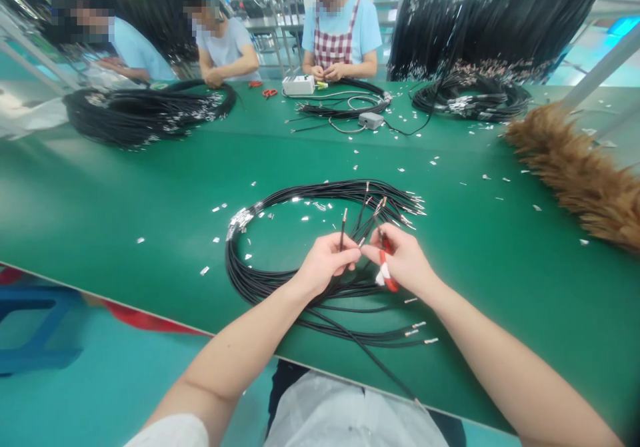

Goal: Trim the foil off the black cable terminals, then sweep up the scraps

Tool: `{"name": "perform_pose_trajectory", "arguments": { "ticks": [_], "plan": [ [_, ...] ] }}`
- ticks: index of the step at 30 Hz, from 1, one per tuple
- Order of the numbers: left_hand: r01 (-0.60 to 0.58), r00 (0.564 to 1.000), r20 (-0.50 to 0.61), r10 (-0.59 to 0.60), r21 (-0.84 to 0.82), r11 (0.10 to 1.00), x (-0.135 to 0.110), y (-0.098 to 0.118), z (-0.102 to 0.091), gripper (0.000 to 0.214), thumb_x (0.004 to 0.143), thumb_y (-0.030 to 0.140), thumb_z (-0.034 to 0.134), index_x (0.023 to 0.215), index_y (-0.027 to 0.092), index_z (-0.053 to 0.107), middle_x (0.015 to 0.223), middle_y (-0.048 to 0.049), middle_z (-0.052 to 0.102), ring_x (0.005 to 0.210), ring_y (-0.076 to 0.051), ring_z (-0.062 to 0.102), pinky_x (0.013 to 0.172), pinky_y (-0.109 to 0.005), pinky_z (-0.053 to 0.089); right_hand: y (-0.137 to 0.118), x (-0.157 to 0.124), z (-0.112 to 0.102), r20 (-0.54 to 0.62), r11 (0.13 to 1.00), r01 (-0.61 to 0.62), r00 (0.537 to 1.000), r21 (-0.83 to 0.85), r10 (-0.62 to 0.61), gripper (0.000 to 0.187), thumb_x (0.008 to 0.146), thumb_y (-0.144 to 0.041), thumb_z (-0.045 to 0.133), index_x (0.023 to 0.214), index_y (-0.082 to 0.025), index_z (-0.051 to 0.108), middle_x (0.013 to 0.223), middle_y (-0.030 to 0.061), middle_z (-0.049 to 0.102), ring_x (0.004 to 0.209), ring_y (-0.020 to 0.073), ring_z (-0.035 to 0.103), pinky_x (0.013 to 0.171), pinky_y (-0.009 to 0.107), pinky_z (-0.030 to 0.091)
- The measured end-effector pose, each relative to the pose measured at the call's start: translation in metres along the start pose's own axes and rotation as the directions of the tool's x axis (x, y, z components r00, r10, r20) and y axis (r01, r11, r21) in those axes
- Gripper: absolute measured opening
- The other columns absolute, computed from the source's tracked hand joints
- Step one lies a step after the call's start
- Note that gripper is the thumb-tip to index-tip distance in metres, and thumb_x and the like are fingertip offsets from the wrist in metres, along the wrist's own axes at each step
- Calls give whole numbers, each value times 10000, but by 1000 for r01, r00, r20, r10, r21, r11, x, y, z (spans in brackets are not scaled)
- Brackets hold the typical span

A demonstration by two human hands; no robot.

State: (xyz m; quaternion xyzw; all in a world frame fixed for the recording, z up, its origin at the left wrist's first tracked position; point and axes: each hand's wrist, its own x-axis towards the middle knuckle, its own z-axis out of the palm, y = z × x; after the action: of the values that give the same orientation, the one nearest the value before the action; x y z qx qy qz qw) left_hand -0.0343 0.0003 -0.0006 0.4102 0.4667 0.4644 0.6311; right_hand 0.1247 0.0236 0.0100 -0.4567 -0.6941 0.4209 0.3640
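Note:
My left hand pinches a black cable whose bare metal end points up above the fingers. My right hand is just right of it, its fingertips almost meeting the left ones. In the right palm are red-handled scissors with white wrapping on one handle; their blades are partly hidden by fingers and cables. Around both hands curves a looped bundle of black cables, gathered by clear tape at its left. Loose cable ends with metal tips fan out to the right.
White scraps dot the green table. Across it, several people work beside a large cable coil, a white box, a grey box and another coil. A brown feather duster lies right; a blue stool stands lower left.

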Motion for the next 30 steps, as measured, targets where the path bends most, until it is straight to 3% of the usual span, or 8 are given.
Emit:
{"name": "perform_pose_trajectory", "arguments": {
  "ticks": [2,4,9,13,18,30],
  "plan": [
    [-37,999,-18,37,-23,999,0,1,-3,200,621,245,690,660,133,529,484,27,515,386,-31,396,348,-149,192,-1,-1,-8,54,955,59,997,-290,-46,237,681,-406,629,708,-199,518,506,-61,451,473,89,380,490,214,312],
    [-73,997,-38,71,-40,997,1,2,-5,194,626,237,691,669,136,531,491,29,515,387,-29,393,348,-148,187,-2,-2,-13,108,875,113,992,-470,-71,257,685,-447,627,734,-206,553,483,-60,452,453,91,370,482,213,283],
    [-93,995,-51,91,-51,994,1,2,-7,195,632,238,692,671,140,527,499,32,514,386,-26,386,347,-149,185,-4,-4,-15,204,735,188,977,-652,-69,306,686,-515,617,762,-218,610,541,-24,546,463,107,434,477,215,252],
    [-83,996,-37,81,-45,996,0,2,-6,195,629,235,691,664,141,523,499,33,515,384,-26,381,346,-153,186,-5,-5,-13,217,687,213,973,-694,-82,321,705,-527,595,806,-224,620,580,-12,582,476,113,456,482,216,249],
    [-82,996,-38,81,-22,996,0,1,-5,192,611,216,698,655,142,526,496,37,509,385,-26,371,346,-157,178,-6,-5,-13,215,691,206,974,-693,-74,302,712,-512,593,795,-223,618,552,-13,567,471,116,446,478,215,238],
    [-76,997,-18,75,-109,991,0,-1,-1,199,611,225,699,657,141,524,525,28,519,430,-36,419,359,-157,152,-6,-2,-17,232,836,185,970,-517,-71,252,705,-471,608,736,-223,639,469,-49,440,447,88,336,468,212,236]
  ]
}}
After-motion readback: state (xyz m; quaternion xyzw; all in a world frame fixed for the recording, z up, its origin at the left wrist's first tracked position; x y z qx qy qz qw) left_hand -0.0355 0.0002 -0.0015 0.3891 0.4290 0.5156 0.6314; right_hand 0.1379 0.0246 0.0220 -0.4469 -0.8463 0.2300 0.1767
